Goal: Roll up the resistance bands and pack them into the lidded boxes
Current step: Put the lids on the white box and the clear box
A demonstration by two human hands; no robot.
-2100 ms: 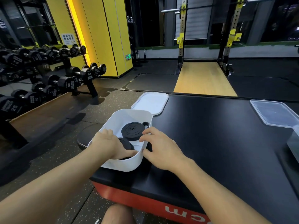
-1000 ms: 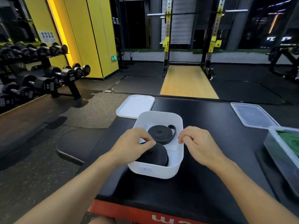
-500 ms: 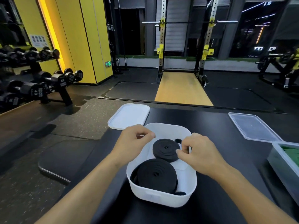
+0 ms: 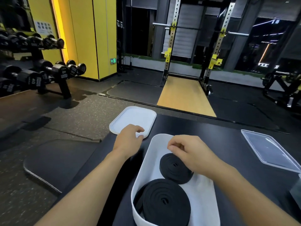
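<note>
Gym floor and a squat rack lie beyond the black padded surface [image 4: 211,128]. We record the white box [image 4: 202,193] at its near edge, open, holding two rolled black bands: the larger roll [image 4: 162,207] nearest, the smaller roll [image 4: 175,168] just behind. Our right hand [image 4: 190,154] hangs over the smaller roll's far side, fingers curled, thumb against forefinger, nothing seen between. Our left hand [image 4: 128,139] lies on the near corner of the white lid [image 4: 135,116] at the far left edge, fingers bent; we cannot tell whether they pinch it.
</note>
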